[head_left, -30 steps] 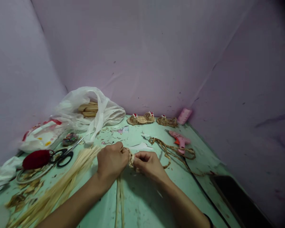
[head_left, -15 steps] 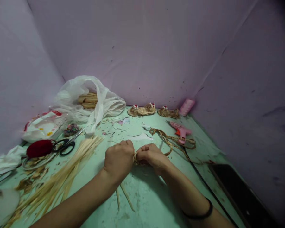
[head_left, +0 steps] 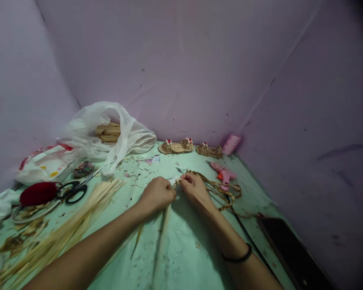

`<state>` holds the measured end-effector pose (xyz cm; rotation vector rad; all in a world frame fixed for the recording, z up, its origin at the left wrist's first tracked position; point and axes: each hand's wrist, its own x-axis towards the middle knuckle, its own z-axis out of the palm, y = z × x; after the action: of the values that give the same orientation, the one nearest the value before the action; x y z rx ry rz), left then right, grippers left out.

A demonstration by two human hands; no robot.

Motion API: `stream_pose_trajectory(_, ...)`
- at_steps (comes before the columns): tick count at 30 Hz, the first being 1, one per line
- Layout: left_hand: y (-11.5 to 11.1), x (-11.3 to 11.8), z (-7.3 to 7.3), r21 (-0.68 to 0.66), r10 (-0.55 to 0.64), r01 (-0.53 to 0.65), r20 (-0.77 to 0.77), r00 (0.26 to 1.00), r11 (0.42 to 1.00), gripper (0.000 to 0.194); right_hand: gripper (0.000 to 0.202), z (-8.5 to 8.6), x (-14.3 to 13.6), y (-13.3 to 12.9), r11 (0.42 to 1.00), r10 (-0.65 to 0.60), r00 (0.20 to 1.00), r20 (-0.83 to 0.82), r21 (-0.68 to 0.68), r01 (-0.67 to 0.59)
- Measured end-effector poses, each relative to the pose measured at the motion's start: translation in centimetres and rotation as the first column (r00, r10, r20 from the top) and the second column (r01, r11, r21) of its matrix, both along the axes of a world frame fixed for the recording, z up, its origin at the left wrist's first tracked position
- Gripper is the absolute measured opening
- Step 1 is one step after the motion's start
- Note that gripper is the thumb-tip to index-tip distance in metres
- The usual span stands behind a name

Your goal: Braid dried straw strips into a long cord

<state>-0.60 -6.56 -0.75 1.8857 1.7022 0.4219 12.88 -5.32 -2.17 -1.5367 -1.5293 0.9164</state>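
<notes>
My left hand [head_left: 159, 194] is closed round a short length of braided straw [head_left: 176, 183] at the middle of the table. Facing it, my right hand [head_left: 193, 186] pinches the braid's other side between thumb and fingers. Loose pale strands [head_left: 161, 245] hang from below my left hand towards the table's front. Behind and right of my right hand, a long braided cord [head_left: 211, 184] lies in loops. Part of the braid is hidden by my fingers.
Scissors [head_left: 76, 192], a red yarn ball [head_left: 38, 193] and straw strips [head_left: 78, 213] lie left. A plastic bag [head_left: 139, 139] and woven slippers [head_left: 177, 147] stand at the back. Right are a pink glue gun [head_left: 225, 174], its cable and a phone [head_left: 290, 249].
Both hands have moved up slightly, and a small gap with braid in it now shows between them. Pale strands now trail below my left hand. The view has shifted a little.
</notes>
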Motion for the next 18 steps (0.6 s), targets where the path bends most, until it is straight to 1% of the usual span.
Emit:
stream_pose_trajectory(2, 1.4, 0.6, -0.9, -0.019, 0.029, -0.027, 0.092, 0.995, 0.999, 0.017, 0.019, -0.3, 0.5, 1.7, 1.000, 0.001, 0.999, 0.052, -0.029, 0.001)
stream_pose_trajectory(5, 3.5, 1.2, -2.1, -0.039, 0.096, -0.090, 0.193, 0.976, 0.995, 0.018, 0.022, -0.6, 0.9, 4.1, 1.000, -0.019, 0.970, 0.241, -0.011, 0.023)
stream_pose_trajectory(8, 4.9, 1.8, -3.0, -0.044, 0.156, -0.150, 0.234, 0.960, 0.988, 0.014, 0.020, -0.8, 1.0, 5.6, 0.993, -0.053, 0.922, 0.384, 0.115, 0.009)
stream_pose_trajectory(10, 5.4, 2.0, -3.1, -0.038, 0.168, -0.164, 0.240, 0.956, 0.986, 0.013, 0.018, -0.9, 1.0, 6.1, 0.977, -0.063, 0.898, 0.436, 0.210, -0.033)
stream_pose_trajectory(11, 5.6, 2.1, -3.1, -0.036, 0.172, -0.168, 0.240, 0.955, 0.985, 0.013, 0.017, -0.9, 0.9, 6.2, 0.971, -0.061, 0.891, 0.450, 0.233, -0.052)
stream_pose_trajectory(13, 5.9, 2.3, -2.9, -0.034, 0.185, -0.182, 0.231, 0.955, 0.983, 0.013, 0.018, -1.0, 0.9, 6.5, 0.977, -0.042, 0.894, 0.445, 0.207, -0.058)
stream_pose_trajectory(16, 6.4, 2.4, -2.4, -0.054, 0.217, -0.211, 0.197, 0.956, 0.976, 0.012, 0.020, -1.1, 0.7, 7.2, 0.994, -0.067, 0.905, 0.419, 0.108, 0.024)
stream_pose_trajectory(18, 7.0, 2.5, -2.3, -0.089, 0.245, -0.232, 0.187, 0.951, 0.969, 0.011, 0.020, -1.1, 0.5, 7.8, 0.994, -0.104, 0.891, 0.443, 0.073, 0.079)
